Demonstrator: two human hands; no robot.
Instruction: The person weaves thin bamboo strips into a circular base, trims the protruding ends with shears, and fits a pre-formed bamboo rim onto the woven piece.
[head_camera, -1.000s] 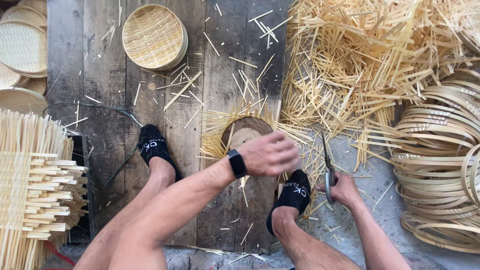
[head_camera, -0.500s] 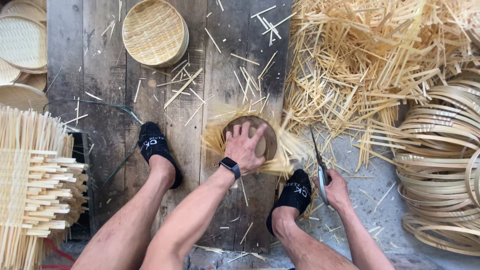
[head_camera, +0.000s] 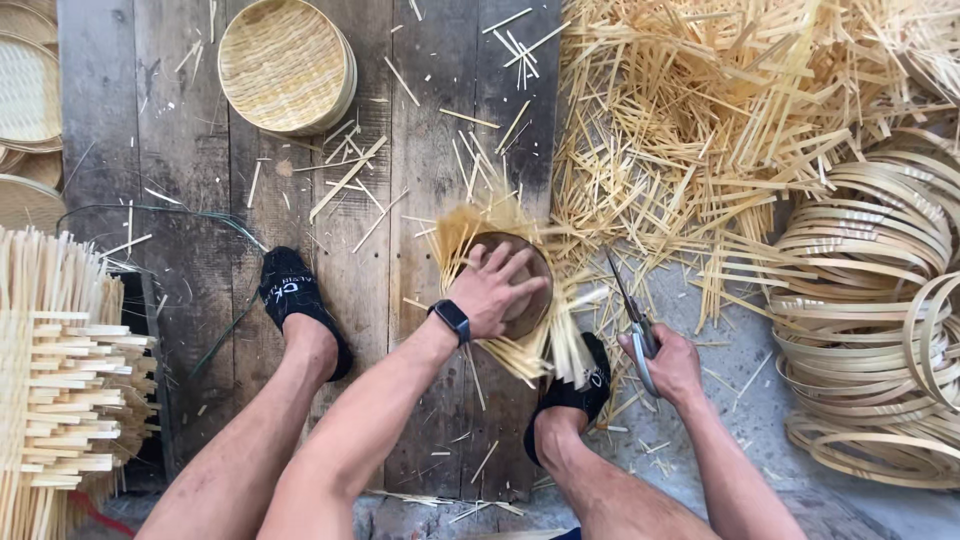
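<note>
Two bare hands work over a round wooden form that stands on a floor of weathered planks, between the person's two feet in black socks. The left hand, with a dark watch at the wrist, lies flat on top of the form, fingers spread and pressing down. Pale bamboo strips fan out from under the palm and bend down around the form's edge, hiding most of its side and part of the right foot. The right hand is closed around the handles of a pair of shears, blades pointing away from the person, just right of the form and apart from it. The left foot rests on the planks, well to the left.

A finished shallow woven basket sits at the top of the planks, with more stacked baskets at the left edge. A large loose heap of bamboo offcuts fills the upper right and spills toward the shears. Coiled bamboo hoops are piled at the far right on a grey floor. A woven mat with projecting strip ends occupies the lower left. Short splinters lie scattered across the planks.
</note>
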